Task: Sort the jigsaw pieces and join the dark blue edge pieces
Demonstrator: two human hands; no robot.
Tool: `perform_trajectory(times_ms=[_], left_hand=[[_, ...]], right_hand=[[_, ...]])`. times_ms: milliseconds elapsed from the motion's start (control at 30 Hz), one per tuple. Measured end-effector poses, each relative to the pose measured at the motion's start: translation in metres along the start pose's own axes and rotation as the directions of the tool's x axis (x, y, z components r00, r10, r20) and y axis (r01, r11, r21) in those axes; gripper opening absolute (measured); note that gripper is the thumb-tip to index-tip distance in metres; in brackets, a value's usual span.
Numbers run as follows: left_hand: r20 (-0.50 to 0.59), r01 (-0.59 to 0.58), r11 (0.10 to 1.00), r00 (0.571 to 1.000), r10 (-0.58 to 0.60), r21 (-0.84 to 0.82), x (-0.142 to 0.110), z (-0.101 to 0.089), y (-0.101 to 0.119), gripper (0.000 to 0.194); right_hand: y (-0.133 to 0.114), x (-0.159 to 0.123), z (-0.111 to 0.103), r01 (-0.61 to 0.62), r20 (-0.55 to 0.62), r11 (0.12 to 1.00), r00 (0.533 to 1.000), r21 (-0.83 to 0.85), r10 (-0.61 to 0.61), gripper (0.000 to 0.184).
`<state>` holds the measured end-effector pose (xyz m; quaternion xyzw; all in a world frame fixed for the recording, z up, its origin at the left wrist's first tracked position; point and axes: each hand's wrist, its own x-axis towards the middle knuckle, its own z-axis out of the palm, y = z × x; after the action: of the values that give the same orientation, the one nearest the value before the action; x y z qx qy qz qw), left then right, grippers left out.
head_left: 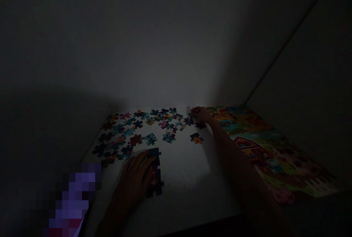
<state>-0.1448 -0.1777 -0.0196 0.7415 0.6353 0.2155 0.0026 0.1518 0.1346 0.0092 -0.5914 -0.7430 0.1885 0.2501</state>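
My left hand point(138, 171) lies flat with its fingers stretched out, fingertips resting on the left side of a small joined strip of dark jigsaw pieces point(155, 171). Reaching to the far side of the table, my right hand point(200, 113) has its fingers pinched on a dark puzzle piece with some red point(195, 111), partly hidden by the fingers. Just below that hand is a dark loose piece point(200, 125), and closer to me a piece with an orange patch point(196, 138). The scene is very dim.
Many loose puzzle pieces point(150, 139) are spread over the left and back of the white table point(181, 178). Two colourful picture puzzles, one with a red barn point(244, 142), cover the right side. A pale wall point(165, 46) rises behind. A blurred-out purple patch fills the lower left.
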Motion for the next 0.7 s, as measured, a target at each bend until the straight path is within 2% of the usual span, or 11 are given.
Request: perform_trajectory(times_ms=[100, 200, 300, 367, 533, 633, 700], left_hand=[[-0.025, -0.018, 1.000, 1.000, 0.018, -0.006, 0.000, 0.000, 0.001, 0.034], [-0.060, -0.018, 0.999, 0.998, 0.016, -0.028, 0.000, -0.002, 0.004, 0.034], [-0.054, -0.018, 0.999, 0.998, 0.016, -0.041, 0.001, -0.005, 0.008, 0.034], [-0.040, -0.010, 0.999, 0.999, 0.009, -0.042, 0.002, -0.007, 0.011, 0.034], [-0.022, -0.012, 1.000, 1.000, 0.012, -0.026, 0.002, -0.011, 0.016, 0.033], [-0.018, -0.008, 1.000, 1.000, 0.007, -0.028, 0.001, -0.011, 0.018, 0.032], [-0.014, -0.005, 0.999, 1.000, 0.004, -0.034, 0.000, -0.011, 0.018, 0.033]], right_hand=[[-0.007, -0.010, -0.014, -0.038, -0.042, 0.997, 0.998, 0.067, 0.041, 0.016], [-0.021, -0.035, -0.027, -0.054, 0.001, 0.964, 0.998, 0.260, 0.055, 0.025], [-0.041, -0.076, -0.030, -0.073, 0.143, 0.810, 0.990, 0.582, -0.014, 0.040], [-0.056, -0.110, -0.023, -0.099, 0.181, 0.728, 0.983, 0.678, -0.036, 0.040], [-0.090, -0.204, 0.017, -0.156, 0.191, 0.622, 0.982, 0.767, 0.012, 0.041], [-0.102, -0.251, 0.036, -0.099, 0.131, 0.628, 0.991, 0.772, -0.004, 0.045], [-0.107, -0.269, 0.042, -0.054, 0.070, 0.644, 0.998, 0.763, 0.001, 0.041]])
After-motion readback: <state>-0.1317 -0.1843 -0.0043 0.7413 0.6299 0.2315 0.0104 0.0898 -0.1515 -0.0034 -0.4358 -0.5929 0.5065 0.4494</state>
